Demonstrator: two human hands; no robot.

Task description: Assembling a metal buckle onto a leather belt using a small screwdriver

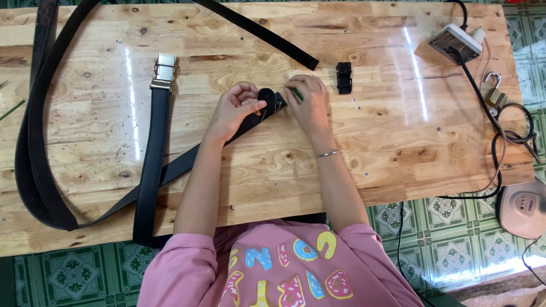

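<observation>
Head view: left hand (236,108), right hand (307,102) cover belt end (272,102)

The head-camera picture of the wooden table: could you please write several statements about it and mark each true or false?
1. Both hands, the left hand and the right hand, meet at the end of a black belt. True.
2. A belt with a silver buckle lies on the table. True.
3. The small black buckle is in the right hand. False: it lies alone on the table, apart from the hand.
4. The brass padlock sits at the table's left edge. False: it is near the right edge.
5. The right wrist is bare. False: it wears a thin bracelet.
</observation>
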